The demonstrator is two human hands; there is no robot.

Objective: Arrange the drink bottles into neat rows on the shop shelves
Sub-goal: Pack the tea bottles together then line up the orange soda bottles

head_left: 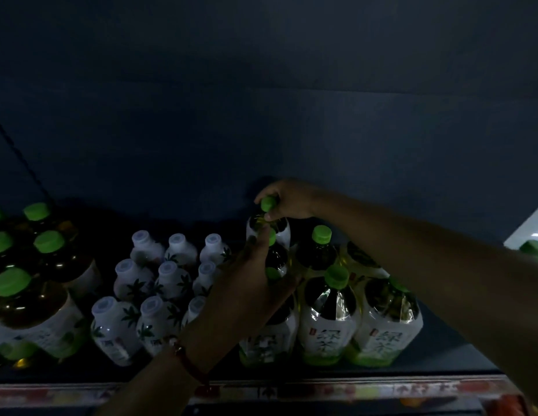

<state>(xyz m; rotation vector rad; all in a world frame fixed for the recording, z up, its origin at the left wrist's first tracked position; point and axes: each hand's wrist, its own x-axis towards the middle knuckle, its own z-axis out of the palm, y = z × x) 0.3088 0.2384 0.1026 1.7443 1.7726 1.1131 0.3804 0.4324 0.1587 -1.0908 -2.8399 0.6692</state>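
Head view, dim shop shelf (442, 349). Right hand (287, 201) reaching to the far middle, pinching the green cap of a tea bottle (269, 223) at the back of the row. Left hand (261, 277) curled round the neck of the next bottle (275, 262), just nearer. More green-capped tea bottles (327, 313) upright to the right, white-capped small bottles (159, 283) in rows to the left, larger green-capped bottles (30, 295) at far left.

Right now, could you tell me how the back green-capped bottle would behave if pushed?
The back bottle looks tall and narrow, so it may tip. It seems full, so probably heavy. The right hand grips its cap, which should steady it.
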